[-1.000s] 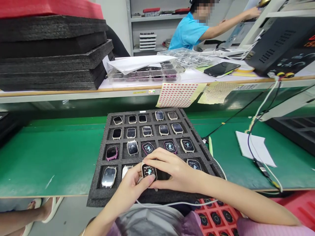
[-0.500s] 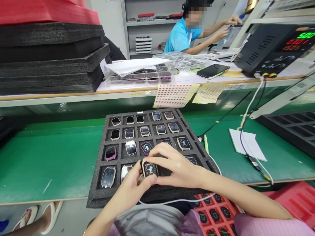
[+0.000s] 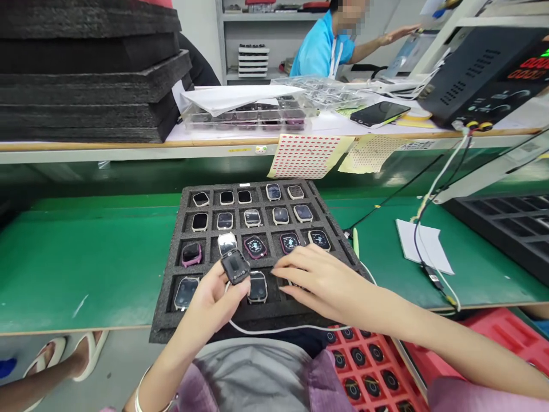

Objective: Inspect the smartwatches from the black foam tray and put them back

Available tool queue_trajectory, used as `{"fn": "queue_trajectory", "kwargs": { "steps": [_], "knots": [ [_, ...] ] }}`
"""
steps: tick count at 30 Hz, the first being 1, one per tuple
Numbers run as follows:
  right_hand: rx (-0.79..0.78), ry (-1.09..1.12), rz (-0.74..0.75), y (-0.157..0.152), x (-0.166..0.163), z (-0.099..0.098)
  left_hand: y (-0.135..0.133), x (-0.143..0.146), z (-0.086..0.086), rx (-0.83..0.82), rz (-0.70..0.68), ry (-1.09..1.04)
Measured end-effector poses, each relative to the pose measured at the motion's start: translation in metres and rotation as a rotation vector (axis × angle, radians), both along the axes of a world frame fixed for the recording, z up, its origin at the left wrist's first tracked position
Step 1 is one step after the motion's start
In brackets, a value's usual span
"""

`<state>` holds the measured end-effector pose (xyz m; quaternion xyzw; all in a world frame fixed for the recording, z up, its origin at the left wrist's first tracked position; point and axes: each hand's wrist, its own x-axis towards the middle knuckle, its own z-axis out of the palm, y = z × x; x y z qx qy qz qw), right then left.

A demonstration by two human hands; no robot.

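Observation:
My left hand point(image 3: 221, 297) is closed on a small black square block point(image 3: 235, 268) with a row of metal contacts, and a white cable point(image 3: 274, 331) runs near it. Below the block, a smartwatch body point(image 3: 257, 287) with a dark screen lies in a front compartment of the black foam tray point(image 3: 165, 315). My right hand point(image 3: 317, 280) hovers over the tray's front right, fingers apart and holding nothing visible; it partly covers a watch there. Behind it, a purple-framed watch point(image 3: 290, 243) and a light-framed watch point(image 3: 319, 240) show lit faces.
A power supply point(image 3: 484, 74) stands on the shelf at right beside a phone point(image 3: 380, 114). Stacked black foam trays point(image 3: 86, 74) fill the left. A red tray point(image 3: 364, 366) of round parts is by my lap. A person in blue point(image 3: 319, 48) sits beyond the shelf.
The lit watch between my hands has left them. My left hand now shows the black block, and my right hand has moved right with its fingers spread. The power supply's red digits now show zeros.

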<state>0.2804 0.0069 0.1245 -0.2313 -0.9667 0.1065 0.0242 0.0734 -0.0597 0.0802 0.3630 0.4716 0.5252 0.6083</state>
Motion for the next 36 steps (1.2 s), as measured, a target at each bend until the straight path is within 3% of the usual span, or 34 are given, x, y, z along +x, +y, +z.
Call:
{"fn": "queue_trajectory", "kwargs": {
  "steps": [4,8,13,17,21,26,29,36],
  "knots": [
    [0.09,-0.138,0.147,0.002,-0.043,-0.008,-0.01,-0.014,0.001,0.016,-0.014,0.051],
    [0.092,-0.18,0.165,0.005,-0.053,-0.011,-0.02,-0.026,-0.001,0.012,-0.185,0.091],
    [-0.093,0.038,0.064,0.014,-0.037,0.001,-0.021,-0.03,-0.001,-0.015,-0.303,0.112],
    [-0.143,0.243,0.139,0.013,-0.039,0.013,-0.017,-0.026,-0.004,-0.001,-0.359,0.081],
    [0.027,0.184,0.244,0.011,-0.051,0.011,-0.011,-0.018,-0.007,0.05,-0.283,0.101],
    [0.089,0.22,0.209,0.014,-0.058,0.003,-0.002,-0.012,-0.014,0.163,-0.181,0.108],
    [0.001,0.276,0.191,0.016,-0.058,-0.006,-0.001,-0.012,-0.017,0.163,-0.144,0.081],
    [-0.34,0.442,0.192,0.021,-0.054,-0.028,-0.005,-0.012,-0.013,0.117,-0.206,-0.018]
  ]
}}
